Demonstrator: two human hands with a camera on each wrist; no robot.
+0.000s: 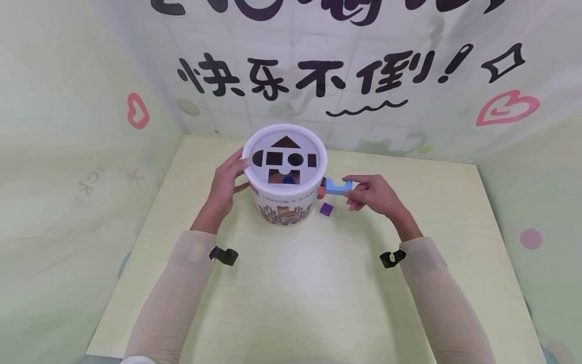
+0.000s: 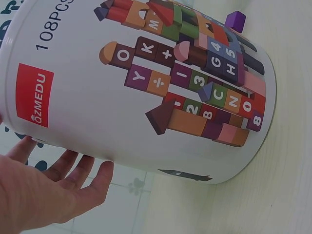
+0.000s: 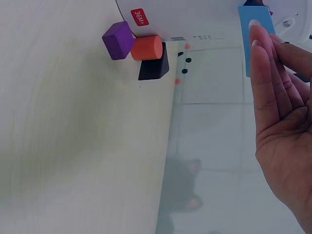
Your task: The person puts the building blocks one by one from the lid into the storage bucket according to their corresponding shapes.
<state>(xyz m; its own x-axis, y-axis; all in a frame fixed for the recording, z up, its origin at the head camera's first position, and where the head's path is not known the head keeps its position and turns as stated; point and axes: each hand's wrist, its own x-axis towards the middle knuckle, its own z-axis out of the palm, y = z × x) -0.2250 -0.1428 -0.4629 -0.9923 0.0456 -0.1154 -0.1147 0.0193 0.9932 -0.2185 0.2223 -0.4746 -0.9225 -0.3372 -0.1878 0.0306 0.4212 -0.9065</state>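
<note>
A white toy-block bucket (image 1: 286, 208) stands upright at the back of the table, its lid (image 1: 309, 178) cut with several shaped holes. My left hand (image 1: 223, 183) touches the bucket's left side near the lid's rim; in the left wrist view its fingertips rest on the printed wall, without wrapping round it. To the right of the bucket, my right hand (image 1: 375, 193) pinches a light blue block (image 1: 337, 188) with a curved notch. That block is held level with the lid's right edge, above the table. Some coloured pieces show through the notched front hole.
Beside the bucket's base on the right lie a purple block (image 3: 118, 40), an orange-red cylinder (image 3: 147, 48) and a black block (image 3: 155, 67). Printed fabric walls (image 1: 291, 108) rise behind the pale table (image 1: 300, 288) and at both sides.
</note>
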